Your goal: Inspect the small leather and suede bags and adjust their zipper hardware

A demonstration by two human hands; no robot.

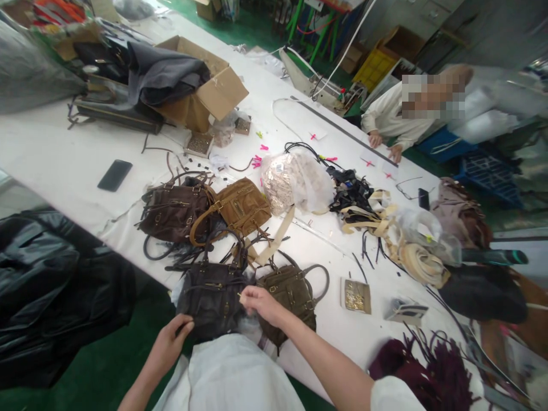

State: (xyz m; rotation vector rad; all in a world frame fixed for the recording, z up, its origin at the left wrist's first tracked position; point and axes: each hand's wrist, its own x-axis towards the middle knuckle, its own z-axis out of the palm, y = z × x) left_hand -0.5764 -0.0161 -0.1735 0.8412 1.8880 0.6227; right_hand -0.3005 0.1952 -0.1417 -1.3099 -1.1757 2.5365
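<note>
A long white table (64, 165) is filling the room, standing on a green floor (107, 371) under even light.

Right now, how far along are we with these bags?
Set aside on the table: a dark brown bag and a tan bag. In hand: the black bag at the table edge, left hand gripping its lower corner, right hand pinching its front. The olive bag lies beside it, untouched. Loose straps and a box of metal fittings remain.
</note>
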